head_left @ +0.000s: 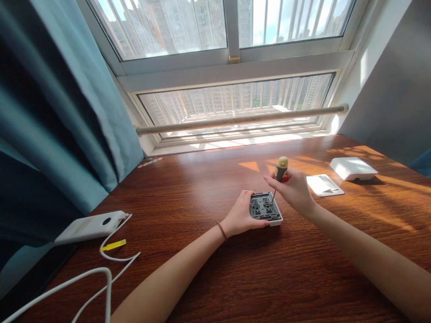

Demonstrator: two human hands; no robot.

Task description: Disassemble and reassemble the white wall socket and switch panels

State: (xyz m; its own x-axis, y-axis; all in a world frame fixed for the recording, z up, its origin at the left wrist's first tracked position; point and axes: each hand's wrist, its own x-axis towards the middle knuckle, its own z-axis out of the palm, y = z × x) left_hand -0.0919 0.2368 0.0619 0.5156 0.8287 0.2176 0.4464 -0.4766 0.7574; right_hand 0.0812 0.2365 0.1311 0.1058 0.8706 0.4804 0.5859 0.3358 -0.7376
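- Workpiece: a two-gang wall switch body (266, 207), black face up in a white housing, lies on the wood-grain table (208, 273), slightly right of centre.
- Left hand (239, 215): clamped on the switch body from the left, with the thumb along the near edge and the fingers at the far left corner. A brown band (221, 230) encircles the wrist.
- Right hand (298, 190): closed around the handle of a screwdriver (281, 168), to the right of and beyond the switch body.
- Screwdriver: nearly upright, yellow cap uppermost; shaft directed down to the right part of the black face. Tip engagement is too small to tell.
- Right side of table: a thin white plate (319, 185) lies flat beyond the right hand; a white box-shaped cover (353, 168) sits farther right.
- Left side of table: a white slab-shaped device (90, 227) with a dark round spot connects to a white cable (116, 259) bearing a yellow tag (115, 245).
- Far side: a window (235, 96) stands behind a horizontal rail (242, 120); a blue curtain (90, 107) hangs left.
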